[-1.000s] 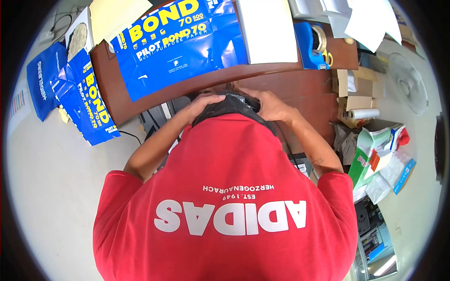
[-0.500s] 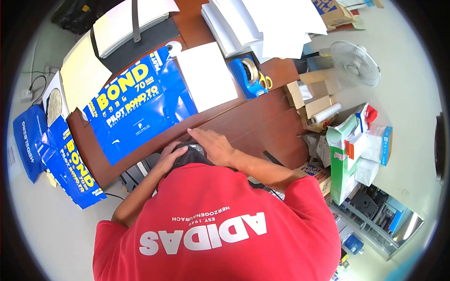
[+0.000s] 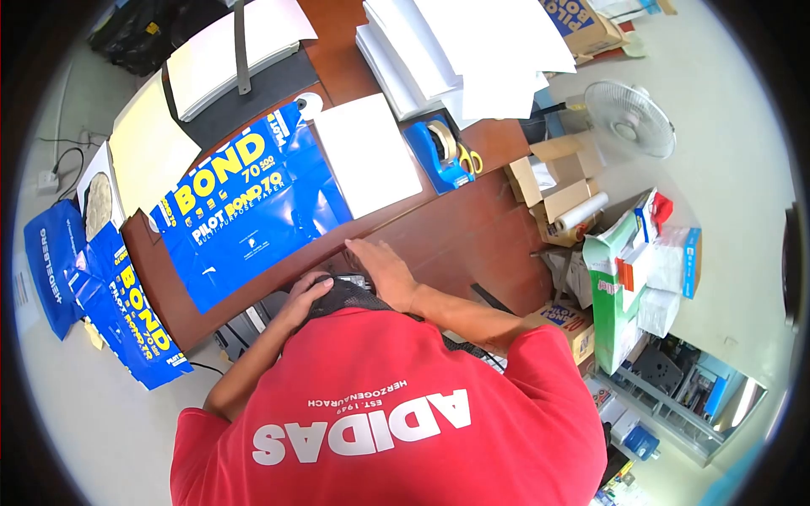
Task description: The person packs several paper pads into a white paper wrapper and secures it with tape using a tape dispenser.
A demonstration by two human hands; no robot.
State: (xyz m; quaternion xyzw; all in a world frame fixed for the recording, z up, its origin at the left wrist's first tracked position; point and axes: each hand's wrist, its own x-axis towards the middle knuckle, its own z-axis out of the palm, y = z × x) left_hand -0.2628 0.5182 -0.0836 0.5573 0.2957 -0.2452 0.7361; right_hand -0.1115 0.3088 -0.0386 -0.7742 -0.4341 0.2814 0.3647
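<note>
A black mesh item [image 3: 353,295] lies low in front of my chest, by the desk's front edge, with a small grey thing [image 3: 358,279] showing at its top. My left hand [image 3: 304,301] is curled round the left side of the mesh, thumb on top. On the right, my right hand [image 3: 386,274] rests against it with fingers stretched towards the desk edge. Its palm side is hidden. Beyond my hands, a blue bond paper wrapper [image 3: 253,228] lies flat on the brown desk [image 3: 190,316], beside a white paper stack [image 3: 369,156].
A blue tape dispenser [image 3: 440,154] and yellow scissors [image 3: 471,160] sit right of the paper. Farther back are white sheets [image 3: 481,51] and a strapped stack [image 3: 228,59]. Open cardboard boxes [image 3: 553,181], a white fan [image 3: 630,118] and a green package [image 3: 609,304] stand at the right.
The view has shifted slightly, so the desk items sit a little lower and further left. My right hand has drawn slightly away from my left, and more of the grey thing shows.
</note>
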